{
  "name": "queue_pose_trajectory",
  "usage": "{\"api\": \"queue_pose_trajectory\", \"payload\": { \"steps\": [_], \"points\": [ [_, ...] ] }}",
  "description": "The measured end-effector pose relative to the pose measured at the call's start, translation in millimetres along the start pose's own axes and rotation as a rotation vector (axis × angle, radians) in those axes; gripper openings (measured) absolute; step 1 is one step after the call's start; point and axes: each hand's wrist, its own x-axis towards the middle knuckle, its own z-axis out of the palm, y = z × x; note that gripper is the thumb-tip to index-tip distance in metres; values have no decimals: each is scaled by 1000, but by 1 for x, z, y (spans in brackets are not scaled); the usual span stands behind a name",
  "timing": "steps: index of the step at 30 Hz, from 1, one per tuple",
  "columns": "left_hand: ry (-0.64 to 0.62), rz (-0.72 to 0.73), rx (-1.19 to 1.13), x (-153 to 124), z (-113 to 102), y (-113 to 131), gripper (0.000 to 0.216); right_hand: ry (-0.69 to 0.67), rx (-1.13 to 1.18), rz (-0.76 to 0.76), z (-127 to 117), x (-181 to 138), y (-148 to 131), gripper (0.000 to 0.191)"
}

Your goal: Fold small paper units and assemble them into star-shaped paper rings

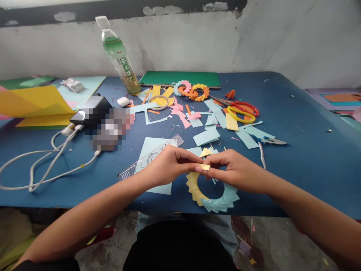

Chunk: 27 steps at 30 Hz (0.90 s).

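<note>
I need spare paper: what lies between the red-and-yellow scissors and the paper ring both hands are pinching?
In the head view, loose light-blue offcuts and a yellow slip lie on the table between the scissors and the paper ring.

Both forearms converge, left grip (169, 163) and right grip (235, 169) pinched closed, fingertips touching.

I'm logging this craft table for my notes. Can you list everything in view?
Ring of folded yellow and light-blue paper: one, front edge, under the hands
Small folded yellow paper piece: one, pinched by both hands
Clear plastic ruler: one, left of the hands
Red-and-yellow scissors: one, centre right
Green tea bottle: one, back
Finished folded-paper rings: about three, orange, yellow, pink, back centre
Loose paper scraps: many, light blue, pink, yellow, centre
White cables: several, left
Blue table: one, beneath all
Left hand: on the piece
Right hand: on the piece
</note>
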Motion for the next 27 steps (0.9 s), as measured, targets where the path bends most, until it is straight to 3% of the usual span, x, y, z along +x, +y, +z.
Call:
{"api": "queue_pose_trajectory", "payload": {
  "steps": [7, 13, 22, 27],
  "points": [
    [96, 118, 204, -1, 1, 1, 13, -82, 103, 36, -4, 0, 3, 28],
    [-19, 53, 252, 0, 0, -5, 24, -155, 91, 19, -5, 6, 6, 37],
    [-8, -117, -121, 5, -3, -1, 24, -67, 283, -18, -4, 4, 4, 32],
    [-22, -142, -174, 5, -4, 1, 22, -94, 321, -42, -4, 7, 8, 34]
  ]
}}
